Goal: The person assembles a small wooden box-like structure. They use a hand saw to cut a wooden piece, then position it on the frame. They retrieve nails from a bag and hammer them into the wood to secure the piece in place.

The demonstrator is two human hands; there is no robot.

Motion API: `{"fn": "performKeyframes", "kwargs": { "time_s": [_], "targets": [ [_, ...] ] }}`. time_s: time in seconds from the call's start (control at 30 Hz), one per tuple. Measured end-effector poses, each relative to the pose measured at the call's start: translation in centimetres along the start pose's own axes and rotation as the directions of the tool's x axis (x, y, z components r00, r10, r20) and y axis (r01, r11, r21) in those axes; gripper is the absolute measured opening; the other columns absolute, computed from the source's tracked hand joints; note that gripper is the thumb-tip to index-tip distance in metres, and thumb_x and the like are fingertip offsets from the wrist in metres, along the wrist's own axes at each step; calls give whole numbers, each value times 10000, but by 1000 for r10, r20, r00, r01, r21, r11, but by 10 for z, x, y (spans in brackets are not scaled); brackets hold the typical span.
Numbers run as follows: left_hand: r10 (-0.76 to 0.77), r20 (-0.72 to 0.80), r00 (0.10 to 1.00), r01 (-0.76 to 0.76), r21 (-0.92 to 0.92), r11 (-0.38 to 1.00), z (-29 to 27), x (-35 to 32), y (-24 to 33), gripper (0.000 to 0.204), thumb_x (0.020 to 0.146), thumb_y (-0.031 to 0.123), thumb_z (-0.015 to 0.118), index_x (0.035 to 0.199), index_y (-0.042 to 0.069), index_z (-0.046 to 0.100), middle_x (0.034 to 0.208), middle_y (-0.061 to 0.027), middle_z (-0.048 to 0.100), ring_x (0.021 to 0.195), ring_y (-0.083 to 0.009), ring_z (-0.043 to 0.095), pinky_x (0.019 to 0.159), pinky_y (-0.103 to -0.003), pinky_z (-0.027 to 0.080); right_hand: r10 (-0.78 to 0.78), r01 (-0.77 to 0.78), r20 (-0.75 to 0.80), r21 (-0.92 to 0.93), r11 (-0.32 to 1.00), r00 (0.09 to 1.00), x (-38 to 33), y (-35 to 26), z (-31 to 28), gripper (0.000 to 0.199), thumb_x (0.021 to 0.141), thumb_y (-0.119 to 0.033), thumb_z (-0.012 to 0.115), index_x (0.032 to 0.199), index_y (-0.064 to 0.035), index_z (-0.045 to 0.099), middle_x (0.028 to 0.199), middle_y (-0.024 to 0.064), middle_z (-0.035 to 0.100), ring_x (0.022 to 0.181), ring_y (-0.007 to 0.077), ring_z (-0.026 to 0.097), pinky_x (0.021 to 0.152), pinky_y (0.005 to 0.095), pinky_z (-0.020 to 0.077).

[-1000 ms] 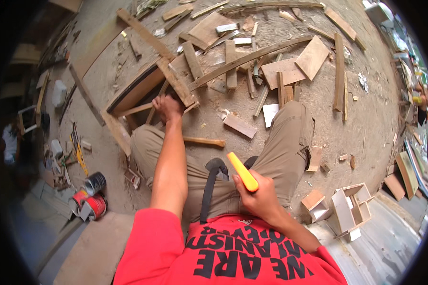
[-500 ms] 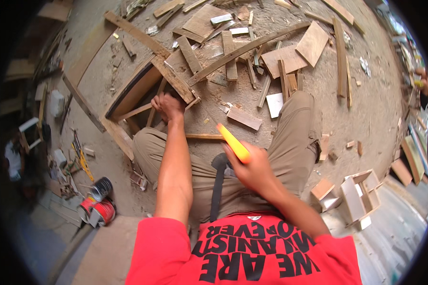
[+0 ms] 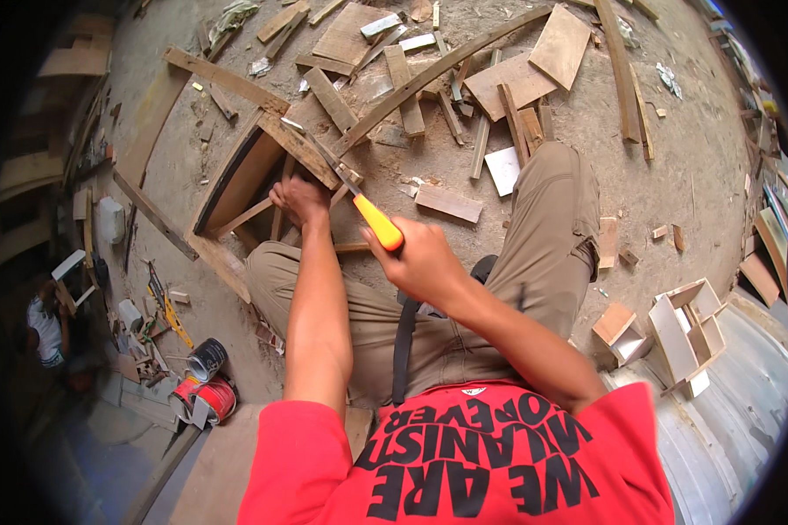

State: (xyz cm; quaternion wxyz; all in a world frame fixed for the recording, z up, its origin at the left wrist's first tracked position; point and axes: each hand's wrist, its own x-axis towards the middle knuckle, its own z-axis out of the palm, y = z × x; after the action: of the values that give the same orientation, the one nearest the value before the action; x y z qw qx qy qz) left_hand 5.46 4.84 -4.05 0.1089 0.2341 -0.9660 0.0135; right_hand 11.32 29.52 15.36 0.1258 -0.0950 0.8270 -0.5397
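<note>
Red cloth nearest, at six o'clock: a shirt (image 3: pixel 315 472) with black lettering, then brown trousers (image 3: pixel 543 219) with knees spread apart. Close to the centre, gripping a yellow-handled tool (image 3: pixel 378 223) in the right hand (image 3: pixel 420 258), with fingers wrapped fully round the handle. Pointing its narrow metal part toward half past ten, over the edge board of a wooden frame (image 3: pixel 305 153); cannot tell whether touching the board. At ten o'clock, reaching into the frame's opening with the left hand (image 3: pixel 299 199), fingers curled beside an inner slat (image 3: pixel 252 213); cannot tell whether holding it.

Farther out, on brown ground (image 3: pixel 700 192), at one o'clock: flat board pieces (image 3: pixel 512 87), near a long curved strip (image 3: pixel 451 70). At half past three, a small compartmented box (image 3: pixel 671 337). At eight, a dark can (image 3: pixel 206 359) beside red cans (image 3: pixel 216 400). Farthest, at half past eight, another person (image 3: pixel 48 328) in a pale top, blurred.
</note>
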Motion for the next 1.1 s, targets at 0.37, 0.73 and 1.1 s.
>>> {"fn": "performKeyframes", "kwargs": {
  "time_s": [0.37, 0.73, 1.1],
  "targets": [
    [-1, 45, 999, 1, 11, 1000, 0, 4, 7, 367, 732, 390, 802, 885, 58, 770, 977, -143, 693, 1006, -342, 592, 1023, -451, 366, 22, -21, -14, 67, 998, 1000, 3, 17, 1, 308, 956, -273, 684, 886, 22, 635, 755, 262, 618, 674, 474, 562, 599, 473, 462],
    [25, -47, 999, -27, -37, 999, -7, 1, 8, 166, 782, 161, 623, 736, 40, 727, 963, -149, 668, 990, -315, 571, 1038, -412, 353, -12, 14, -23, 69, 997, 1000, 10, 22, 9, 333, 950, -247, 707, 791, 28, 607, 669, 262, 548, 541, 413, 461, 530, 446, 419],
    [24, -5, 1000, -24, 1, 1000, -11, 1, 10, 207, 778, 231, 688, 763, 30, 735, 963, -165, 673, 995, -344, 572, 1052, -445, 350, 3, -5, 39, 51, 999, 999, -3, 16, -18, 270, 958, -259, 685, 923, 8, 670, 718, 231, 631, 643, 448, 606, 575, 463, 466]
  ]
}}
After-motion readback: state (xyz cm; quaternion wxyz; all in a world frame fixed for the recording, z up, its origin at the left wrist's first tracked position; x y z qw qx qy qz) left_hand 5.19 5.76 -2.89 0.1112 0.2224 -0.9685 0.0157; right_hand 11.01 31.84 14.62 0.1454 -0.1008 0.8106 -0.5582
